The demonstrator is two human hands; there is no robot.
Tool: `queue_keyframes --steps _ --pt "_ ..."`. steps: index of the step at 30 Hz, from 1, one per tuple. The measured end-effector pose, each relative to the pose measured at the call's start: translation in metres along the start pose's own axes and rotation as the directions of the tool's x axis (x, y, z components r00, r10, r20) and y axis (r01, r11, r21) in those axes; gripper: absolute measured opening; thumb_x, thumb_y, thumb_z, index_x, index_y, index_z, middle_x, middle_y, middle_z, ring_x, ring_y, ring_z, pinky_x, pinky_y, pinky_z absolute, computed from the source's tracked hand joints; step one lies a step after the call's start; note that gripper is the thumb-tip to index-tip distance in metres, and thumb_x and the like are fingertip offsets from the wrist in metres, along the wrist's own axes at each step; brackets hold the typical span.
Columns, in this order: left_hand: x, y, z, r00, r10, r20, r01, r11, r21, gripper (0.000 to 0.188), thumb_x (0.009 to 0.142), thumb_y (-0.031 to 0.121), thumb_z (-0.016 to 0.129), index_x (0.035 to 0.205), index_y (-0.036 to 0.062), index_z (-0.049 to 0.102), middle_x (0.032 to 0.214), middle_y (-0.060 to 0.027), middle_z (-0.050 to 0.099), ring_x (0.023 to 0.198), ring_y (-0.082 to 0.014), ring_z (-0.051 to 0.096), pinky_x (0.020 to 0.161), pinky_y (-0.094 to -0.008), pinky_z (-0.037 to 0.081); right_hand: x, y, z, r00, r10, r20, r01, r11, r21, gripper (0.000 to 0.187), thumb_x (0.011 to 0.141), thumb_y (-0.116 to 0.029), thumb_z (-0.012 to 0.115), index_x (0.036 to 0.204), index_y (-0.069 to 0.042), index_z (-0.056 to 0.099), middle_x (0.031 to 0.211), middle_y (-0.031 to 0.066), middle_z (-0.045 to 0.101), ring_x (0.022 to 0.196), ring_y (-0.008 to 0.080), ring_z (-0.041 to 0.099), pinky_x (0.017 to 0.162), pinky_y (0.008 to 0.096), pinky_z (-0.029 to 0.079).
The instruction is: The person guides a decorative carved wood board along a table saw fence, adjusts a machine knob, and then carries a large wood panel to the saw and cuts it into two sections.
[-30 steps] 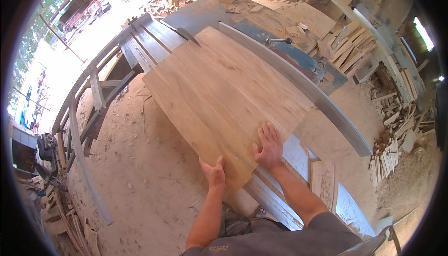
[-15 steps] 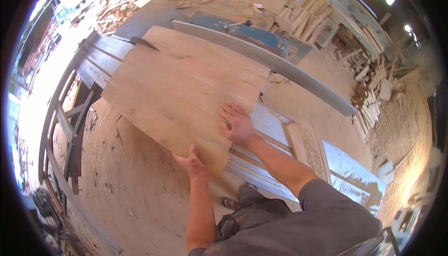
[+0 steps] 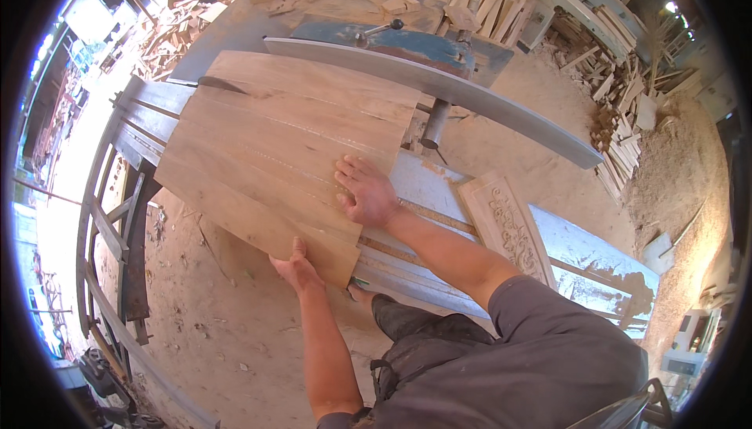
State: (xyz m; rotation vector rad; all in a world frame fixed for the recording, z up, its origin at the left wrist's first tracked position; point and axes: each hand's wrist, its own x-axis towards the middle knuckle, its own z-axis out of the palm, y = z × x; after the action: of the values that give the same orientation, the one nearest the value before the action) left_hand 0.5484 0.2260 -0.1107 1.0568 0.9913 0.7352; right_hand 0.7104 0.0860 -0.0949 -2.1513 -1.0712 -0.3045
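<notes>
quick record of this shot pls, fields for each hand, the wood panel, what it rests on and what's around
left hand: left hand grips the near edge of the panel from below, thumb on top
right hand: right hand lies flat, palm down, fingers spread, at the panel's near right corner
panel: wide wooden panel of boards joined side by side, lying flat
support: grey machine table with a long metal fence behind
nearby: carved wooden piece on the table; offcuts piled at the far right; sawdust floor

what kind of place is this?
Most likely a woodworking shop. A wide board panel lies on a metal saw table under the left hand and right hand; offcut piles and sawdust cover the floor.
</notes>
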Motion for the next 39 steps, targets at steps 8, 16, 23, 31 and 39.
queue_keyframes --steps 8,16,23,31,39 --pt "0.029 0.002 -0.006 0.999 -0.002 -0.032 0.002 1.0 0.014 0.053 0.09 -0.001 0.068 0.137 -0.0048 0.046 0.126 -0.0159 0.061 0.105 -0.026 0.064 0.092 -0.0373 0.054 0.018 -0.003 0.026 0.997 0.062 0.05 -0.063 0.997 0.036 0.044 0.08 -0.022 0.07 0.118 0.0 0.068 0.139 0.0162 0.059 0.138 0.0319 0.046 0.12 0.044 0.031" --pt "0.069 0.024 -0.011 0.993 -0.074 -0.086 0.073 0.997 -0.018 0.05 0.088 -0.001 0.069 0.133 -0.0091 0.048 0.124 -0.0177 0.062 0.106 -0.0256 0.065 0.092 -0.0362 0.054 0.054 -0.021 0.047 0.998 0.026 0.052 -0.026 1.0 0.003 0.046 0.078 -0.02 0.071 0.118 0.002 0.068 0.137 0.0167 0.06 0.136 0.0325 0.047 0.119 0.0447 0.032" --pt "0.094 0.04 -0.008 0.99 -0.047 -0.134 0.042 0.998 -0.038 0.038 0.089 -0.001 0.069 0.125 -0.0074 0.055 0.115 -0.0133 0.066 0.094 -0.0212 0.065 0.085 -0.0333 0.053 0.077 -0.025 0.067 1.0 -0.023 0.009 0.023 1.0 -0.009 0.046 0.076 -0.018 0.072 0.117 0.003 0.068 0.134 0.0175 0.061 0.134 0.0326 0.049 0.116 0.045 0.034" --pt "0.146 0.053 -0.018 0.988 -0.105 -0.114 0.103 0.994 -0.022 0.043 0.09 -0.001 0.068 0.129 -0.0098 0.052 0.123 -0.0179 0.063 0.103 -0.0263 0.066 0.09 -0.0369 0.054 0.113 -0.03 0.106 0.999 -0.04 0.002 0.04 0.999 0.011 0.045 0.076 -0.018 0.072 0.115 0.003 0.068 0.135 0.0179 0.06 0.133 0.0339 0.05 0.115 0.0447 0.035" --pt "0.209 0.067 -0.027 0.99 -0.108 -0.096 0.108 0.994 -0.008 0.038 0.09 -0.001 0.068 0.124 -0.0103 0.055 0.117 -0.0167 0.066 0.099 -0.0232 0.066 0.089 -0.0349 0.054 0.157 -0.037 0.146 0.998 -0.053 0.021 0.054 0.998 -0.036 0.045 0.077 -0.021 0.072 0.115 0.002 0.069 0.133 0.0182 0.062 0.132 0.0341 0.051 0.115 0.0458 0.035"
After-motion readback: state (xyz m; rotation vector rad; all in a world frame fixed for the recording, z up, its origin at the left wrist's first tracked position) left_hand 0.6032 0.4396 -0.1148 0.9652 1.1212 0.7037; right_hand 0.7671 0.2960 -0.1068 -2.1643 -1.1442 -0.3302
